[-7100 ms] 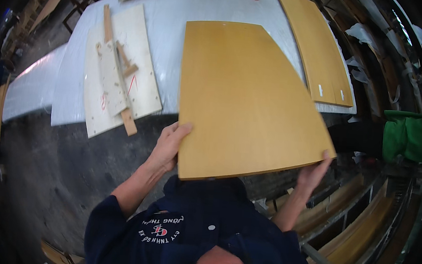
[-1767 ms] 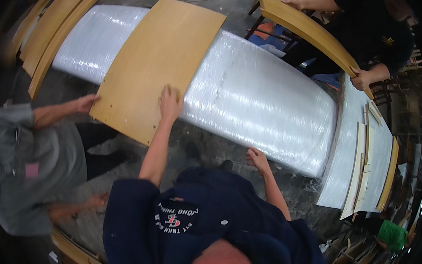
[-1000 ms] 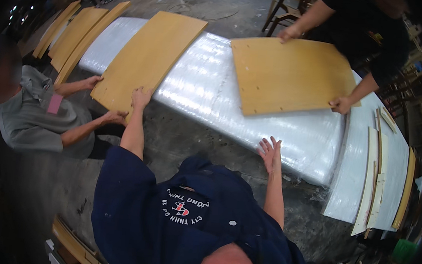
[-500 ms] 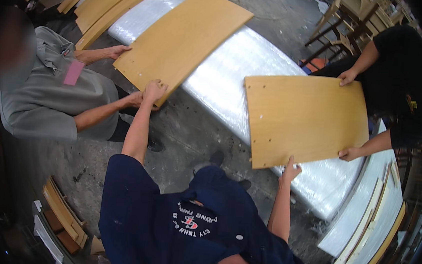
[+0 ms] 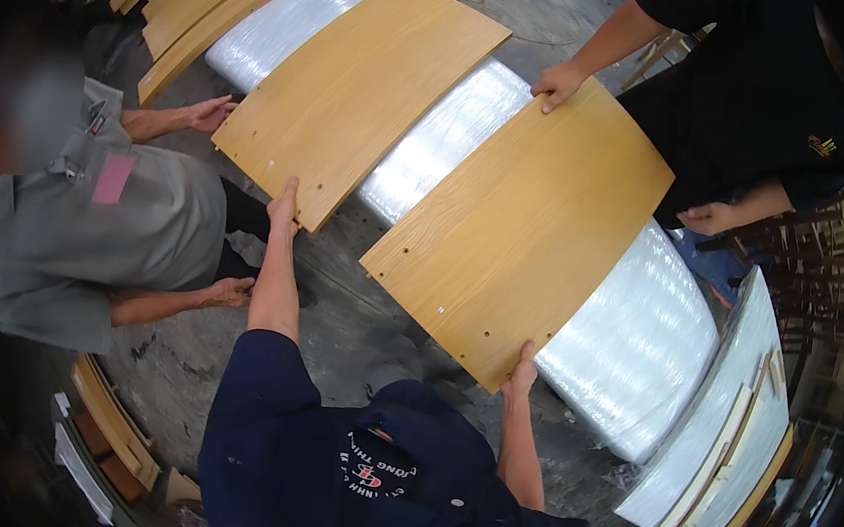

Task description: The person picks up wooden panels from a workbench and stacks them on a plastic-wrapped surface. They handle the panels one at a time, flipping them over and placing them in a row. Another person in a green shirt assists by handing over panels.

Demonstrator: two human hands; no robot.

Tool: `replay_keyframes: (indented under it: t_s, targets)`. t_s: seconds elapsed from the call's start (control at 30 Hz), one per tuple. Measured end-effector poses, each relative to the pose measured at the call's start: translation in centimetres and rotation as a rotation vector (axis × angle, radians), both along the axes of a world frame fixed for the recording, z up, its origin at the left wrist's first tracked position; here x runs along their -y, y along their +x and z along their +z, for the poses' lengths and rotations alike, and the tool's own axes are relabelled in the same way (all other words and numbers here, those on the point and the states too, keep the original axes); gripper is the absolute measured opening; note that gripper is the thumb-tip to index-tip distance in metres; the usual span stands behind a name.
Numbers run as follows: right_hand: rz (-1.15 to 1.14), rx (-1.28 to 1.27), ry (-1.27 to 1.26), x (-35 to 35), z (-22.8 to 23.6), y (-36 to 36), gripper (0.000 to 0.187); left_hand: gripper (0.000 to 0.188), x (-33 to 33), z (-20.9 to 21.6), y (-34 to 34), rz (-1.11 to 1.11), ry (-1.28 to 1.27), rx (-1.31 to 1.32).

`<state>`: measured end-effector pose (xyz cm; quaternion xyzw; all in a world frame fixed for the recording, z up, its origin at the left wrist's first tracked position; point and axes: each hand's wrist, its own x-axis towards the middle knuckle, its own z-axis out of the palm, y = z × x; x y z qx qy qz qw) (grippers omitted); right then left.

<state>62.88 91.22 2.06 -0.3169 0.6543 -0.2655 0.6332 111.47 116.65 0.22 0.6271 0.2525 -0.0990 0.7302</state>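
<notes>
Two flat, light-brown wooden panels with small holes along their near edges lie across a long stack wrapped in clear plastic film (image 5: 650,354). My left hand (image 5: 284,209) grips the near corner of the left panel (image 5: 367,83). My right hand (image 5: 521,371) is closed on the near right corner of the right panel (image 5: 520,232). A co-worker in grey has one hand (image 5: 212,113) at the left panel's left edge; their other hand (image 5: 229,292) is off it. A co-worker in black holds the right panel's far edge with one hand (image 5: 560,83); their other hand (image 5: 709,218) is apart from it.
More wooden panels (image 5: 214,4) lie at the far left. To the right, a wrapped stack (image 5: 720,410) carries thin wood strips. Wooden pieces (image 5: 112,417) are piled at the near left. Chair frames (image 5: 836,240) stand behind the co-worker in black. The floor is grey concrete.
The right panel has swung round and come left, now roughly parallel to the left one. My right hand moved left with it. Each co-worker has taken one hand off a panel.
</notes>
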Motion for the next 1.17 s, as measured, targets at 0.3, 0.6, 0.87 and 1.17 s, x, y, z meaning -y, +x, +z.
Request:
replay_keyframes:
  t_s: [0.3, 0.6, 0.87, 1.17]
  targets:
    - [-0.011, -0.032, -0.092, 3.9, 2.6, -9.5, 0.055, 0.053, 9.8, 0.8, -11.1, 0.129, 0.281, 0.123]
    - [0.056, -0.138, -0.044, 4.8, 1.8, -19.8, 0.054, 0.051, 6.9, 1.7, -19.9, 0.023, 0.169, -0.026]
    - [0.257, -0.798, -0.302, 5.0, 1.6, -16.3, 0.063, 0.056, 0.4, -1.8, -13.3, -0.153, 0.230, 0.010]
    - [0.054, -0.624, -0.102, 6.5, -0.2, -15.1, 0.067, 0.056, -6.0, 3.5, 0.8, -0.567, 0.383, 0.006]
